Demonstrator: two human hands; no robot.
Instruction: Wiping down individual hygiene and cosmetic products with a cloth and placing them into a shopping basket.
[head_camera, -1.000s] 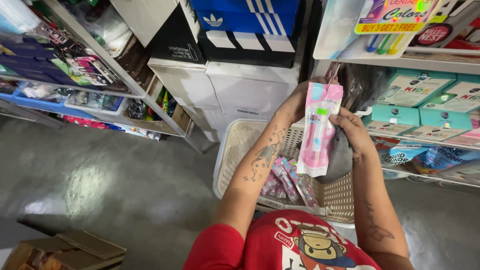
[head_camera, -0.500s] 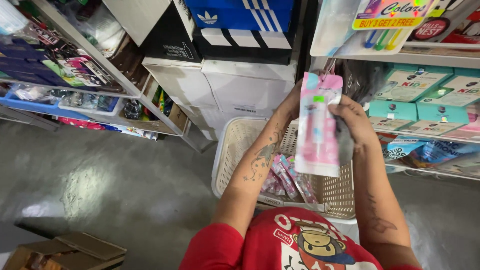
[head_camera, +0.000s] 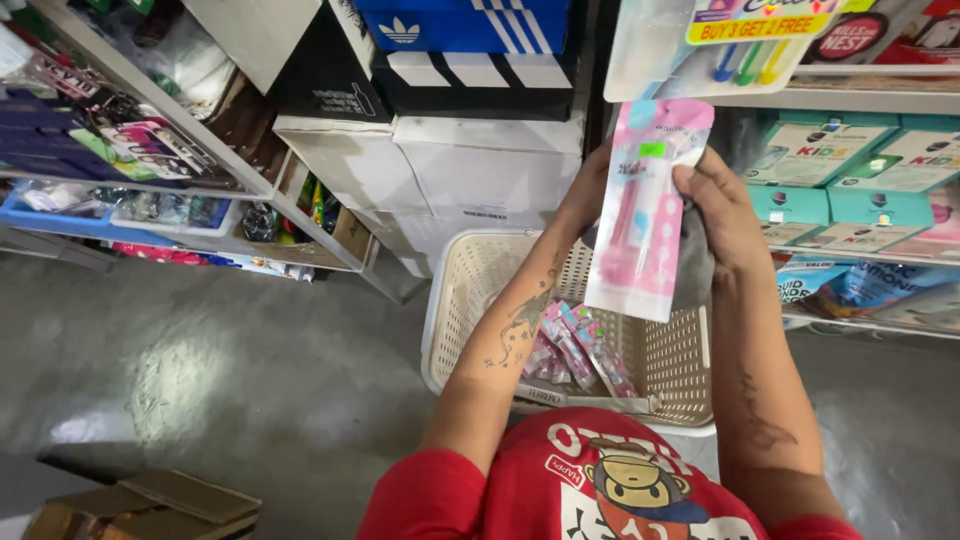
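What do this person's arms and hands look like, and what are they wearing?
Both arms are bare from short red sleeves down. The left forearm carries a dark tattoo along its inner side, and the right forearm has a smaller dark one. The left hand and right hand are bare: no gloves, no visible rings or watch. The red shirt has a cartoon print.

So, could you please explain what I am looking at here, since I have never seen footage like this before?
There is no machine here: a camera worn on a person's head looks down at their own two bare hands, in what looks like a shop aisle. The left hand and the right hand together hold up a pink and white blister pack, seemingly a toothbrush. Below it, against the person's red shirt, is a cream plastic basket holding more small pink packs. Ahead are white boxes, and shelves on the right carry teal boxes. The floor is grey.
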